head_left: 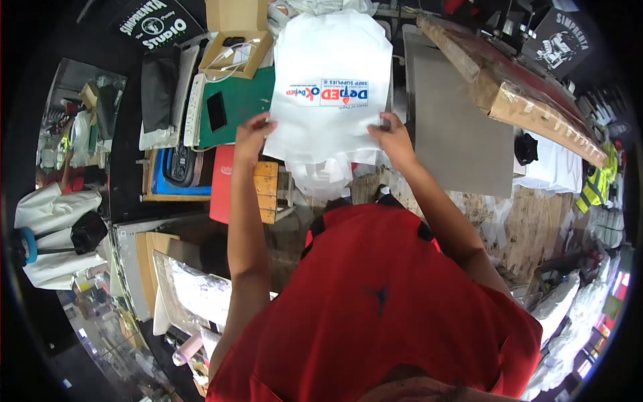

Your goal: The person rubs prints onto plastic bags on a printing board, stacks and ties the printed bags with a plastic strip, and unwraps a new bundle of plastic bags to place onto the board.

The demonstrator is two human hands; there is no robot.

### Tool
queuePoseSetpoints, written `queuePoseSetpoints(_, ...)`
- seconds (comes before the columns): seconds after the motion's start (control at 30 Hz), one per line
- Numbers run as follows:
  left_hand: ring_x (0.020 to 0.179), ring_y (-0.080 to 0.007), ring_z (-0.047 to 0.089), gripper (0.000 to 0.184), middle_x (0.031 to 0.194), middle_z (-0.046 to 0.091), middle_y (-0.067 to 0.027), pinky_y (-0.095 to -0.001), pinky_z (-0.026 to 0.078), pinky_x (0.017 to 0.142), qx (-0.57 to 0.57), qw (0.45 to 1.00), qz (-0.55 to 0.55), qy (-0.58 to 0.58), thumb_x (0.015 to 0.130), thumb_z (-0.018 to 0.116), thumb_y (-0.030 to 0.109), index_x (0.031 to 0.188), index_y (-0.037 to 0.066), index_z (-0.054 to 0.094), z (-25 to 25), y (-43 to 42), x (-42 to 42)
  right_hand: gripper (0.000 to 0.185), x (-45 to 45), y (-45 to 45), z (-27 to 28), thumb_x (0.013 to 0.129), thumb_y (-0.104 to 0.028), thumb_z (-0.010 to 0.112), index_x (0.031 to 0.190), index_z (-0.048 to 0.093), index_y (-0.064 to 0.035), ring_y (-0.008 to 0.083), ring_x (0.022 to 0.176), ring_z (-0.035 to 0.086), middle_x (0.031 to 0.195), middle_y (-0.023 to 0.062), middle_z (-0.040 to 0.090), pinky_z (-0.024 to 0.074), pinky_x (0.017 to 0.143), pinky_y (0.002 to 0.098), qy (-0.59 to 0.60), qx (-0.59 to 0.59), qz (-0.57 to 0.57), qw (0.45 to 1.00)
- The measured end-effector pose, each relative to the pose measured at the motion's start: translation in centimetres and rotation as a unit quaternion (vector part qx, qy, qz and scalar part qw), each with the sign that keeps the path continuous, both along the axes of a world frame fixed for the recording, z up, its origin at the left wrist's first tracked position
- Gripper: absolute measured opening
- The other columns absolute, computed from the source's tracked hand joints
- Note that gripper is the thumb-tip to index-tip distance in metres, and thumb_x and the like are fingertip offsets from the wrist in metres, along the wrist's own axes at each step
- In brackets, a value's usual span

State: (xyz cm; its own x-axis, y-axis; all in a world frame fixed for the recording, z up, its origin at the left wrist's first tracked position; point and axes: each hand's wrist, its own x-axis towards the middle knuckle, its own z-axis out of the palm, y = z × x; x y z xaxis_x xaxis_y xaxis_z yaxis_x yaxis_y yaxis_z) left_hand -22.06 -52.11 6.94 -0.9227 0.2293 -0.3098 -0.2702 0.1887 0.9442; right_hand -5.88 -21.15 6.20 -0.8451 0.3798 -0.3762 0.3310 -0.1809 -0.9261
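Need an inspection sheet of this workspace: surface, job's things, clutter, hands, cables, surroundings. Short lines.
Surface: hidden under the white bag; green mat to its left, grey board to its right.
Job's things: white bag lies spread, printed side up, DepED lettering upside down in this view; more white material hangs below its near edge.
Clutter: black phone on the green mat; open cardboard box beyond it.
Hands: left hand grips the bag's near left corner; right hand grips the near right.
Cables: white cable loosely looped in the open cardboard box.
Surroundings: black SIMPRENTA sign at far left; yellow vest at far right.
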Motion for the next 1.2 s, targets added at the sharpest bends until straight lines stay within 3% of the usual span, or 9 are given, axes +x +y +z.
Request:
queuePoseSetpoints(0.3,0.074,-0.0150,0.066,0.030,0.081,0.071,-0.0103,-0.0279,0.052,0.069,-0.268,0.938,-0.028,0.219,0.072,0.080,0.016,0.094,-0.002,0.070,-3.4,2.0,-6.9,0.063,-1.1,2.2,-2.9,0.076,-0.027,0.078,0.125,0.049,0.0013,0.0264,0.082,0.068,0.095,0.0167,0.069,0.0536,0.074,0.0361,-0.019,0.258,0.025,0.966)
queuePoseSetpoints(0.43,0.102,-0.0205,0.063,0.058,0.108,0.068,-0.0158,-0.0312,0.049,0.087,-0.122,0.985,0.003,0.125,0.077,0.080,0.041,0.111,-0.004,0.065,-3.8,1.1,-7.8,0.079,-2.1,0.5,-2.9,0.075,-0.035,0.079,0.134,0.044,0.0050,0.0295,0.107,0.063,0.119,0.0255,0.061,0.0492,0.090,0.0354,-0.092,0.303,-0.055,0.947)
queuePoseSetpoints(0.57,0.133,-0.0320,0.043,0.106,0.146,0.038,-0.0271,-0.0379,0.034,0.109,-0.145,0.987,-0.065,0.000,0.074,0.072,0.063,0.143,-0.008,0.034,-3.6,-0.2,-6.7,0.077,-4.7,0.4,-4.5,0.082,-0.024,0.074,0.141,0.035,0.0063,0.0251,0.113,0.057,0.127,0.0196,0.057,0.0448,0.097,0.0340,-0.032,-0.013,-0.033,0.999)
queuePoseSetpoints(0.7,0.141,-0.0381,0.028,0.117,0.150,0.027,-0.0320,-0.0405,0.024,0.116,-0.171,0.981,-0.090,0.003,0.074,0.064,0.070,0.144,-0.015,0.023,-6.1,0.7,-4.3,0.053,-7.4,0.8,-5.3,0.082,-0.012,0.063,0.129,0.044,0.0027,0.0208,0.091,0.060,0.102,0.0135,0.061,0.0512,0.080,0.0352,-0.139,-0.056,-0.022,0.988)
queuePoseSetpoints(0.73,0.141,-0.0381,0.028,0.117,0.150,0.027,-0.0320,-0.0405,0.024,0.116,-0.167,0.982,-0.085,-0.003,0.074,0.064,0.070,0.144,-0.015,0.023,-5.7,0.6,-4.6,0.030,-8.1,0.0,-4.8,0.081,-0.015,0.062,0.108,0.060,-0.0016,0.0202,0.083,0.061,0.096,0.0101,0.062,0.0521,0.074,0.0338,-0.128,0.017,-0.038,0.991)
queuePoseSetpoints(0.9,0.136,-0.0396,0.036,0.114,0.145,0.034,-0.0328,-0.0422,0.028,0.114,-0.225,0.972,-0.062,0.035,0.072,0.067,0.069,0.140,-0.015,0.031,-6.2,-1.0,-9.8,0.035,-8.6,3.6,-7.0,0.090,-0.022,0.055,0.116,0.059,0.0014,0.0211,0.093,0.062,0.107,0.0101,0.063,0.0516,0.082,0.0355,-0.139,-0.099,-0.036,0.985)
queuePoseSetpoints(1.1,0.127,-0.0253,0.046,0.068,0.142,0.045,-0.0136,-0.0369,0.036,0.109,0.206,0.951,-0.134,-0.186,0.100,0.039,0.053,0.140,-0.002,0.041,-12.8,-0.6,-12.1,0.061,-10.4,0.4,-6.6,0.098,-0.039,0.048,0.146,0.037,-0.0016,0.0227,0.126,0.048,0.138,0.0147,0.050,0.0323,0.111,0.0376,0.173,0.108,0.065,0.977)
queuePoseSetpoints(1.13,0.127,-0.0253,0.046,0.068,0.142,0.045,-0.0137,-0.0371,0.036,0.109,0.217,0.941,-0.139,-0.219,0.100,0.039,0.053,0.140,-0.002,0.041,-15.3,-1.1,-11.9,0.057,-11.1,-0.2,-5.5,0.097,-0.038,0.049,0.144,0.043,-0.0049,0.0235,0.122,0.051,0.136,0.0124,0.053,0.0343,0.110,0.0382,-0.088,0.062,0.007,0.994)
queuePoseSetpoints(1.2,0.127,-0.0255,0.047,0.069,0.142,0.046,-0.0138,-0.0373,0.037,0.108,0.209,0.936,-0.141,-0.247,0.099,0.038,0.053,0.140,-0.002,0.041,-11.3,0.1,-9.7,0.047,-12.4,3.0,-13.9,0.097,-0.037,0.048,0.134,0.056,-0.0078,0.0251,0.125,0.048,0.136,0.0103,0.053,0.0345,0.110,0.0399,-0.049,-0.067,0.023,0.996)
